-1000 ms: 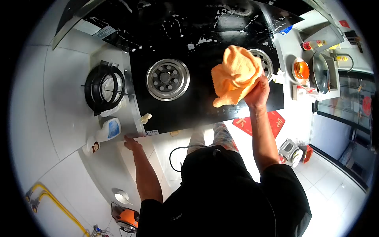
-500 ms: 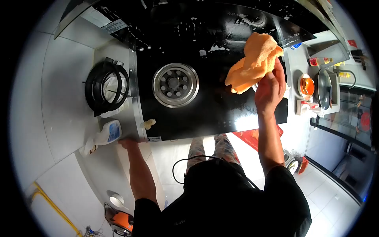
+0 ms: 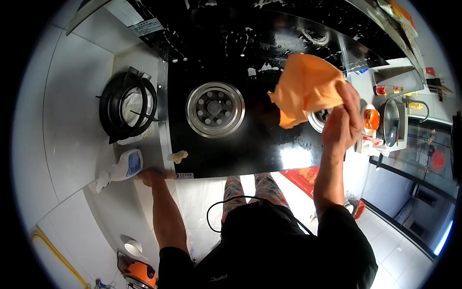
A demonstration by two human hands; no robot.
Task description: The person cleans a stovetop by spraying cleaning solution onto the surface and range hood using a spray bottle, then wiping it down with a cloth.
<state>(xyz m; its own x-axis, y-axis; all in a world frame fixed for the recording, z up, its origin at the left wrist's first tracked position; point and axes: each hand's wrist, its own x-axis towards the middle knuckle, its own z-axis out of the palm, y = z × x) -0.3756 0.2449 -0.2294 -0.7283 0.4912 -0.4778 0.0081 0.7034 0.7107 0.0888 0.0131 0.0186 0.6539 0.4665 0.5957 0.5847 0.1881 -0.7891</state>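
Observation:
My right hand (image 3: 341,125) is closed on the edge of an orange cloth (image 3: 308,86). The cloth hangs spread out above the right side of the black glass stove top (image 3: 226,159), partly covering the right burner (image 3: 315,120). The left burner (image 3: 215,110), a round metal ring without its grate, is fully visible. My left hand (image 3: 153,178) rests at the counter's front edge, just beside a white spray bottle (image 3: 129,164) with a blue label. Its fingers are too dark and small to make out. A small crumpled pale piece (image 3: 178,156) lies on the stove's front left corner.
A black pot grate (image 3: 108,108) sits on the left counter over something white. Foam streaks mark the dark panel (image 3: 221,38) behind the stove. To the right are an orange-topped bowl (image 3: 370,119), a wok (image 3: 391,123) and a faucet (image 3: 423,108). A white ladle (image 3: 133,248) lies lower left.
My right hand has shifted right and slightly toward me, its back turned more upward. The orange cloth has opened out wider. My left hand stays at the counter edge; the view has shifted slightly.

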